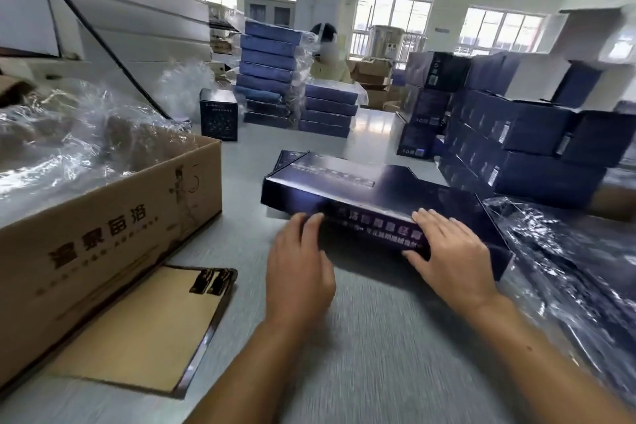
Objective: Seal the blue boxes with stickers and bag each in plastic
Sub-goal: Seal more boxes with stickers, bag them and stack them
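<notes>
Now both hands press on the blue box (361, 188).
The box lies flat in the middle of the worktop (378, 354). The left hand (299, 265) and right hand (451, 253) rest on its near side, fingers straight and close together, gripping nothing. I think it is best to push the flap down flat and keep the box from sliding, so a sticker from the brown sheet (144, 323) by the left edge goes on straight.

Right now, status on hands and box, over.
Hands: left hand, right hand rest on blue box. Box unbagged, on table. Plastic bags right, carton left.
</notes>
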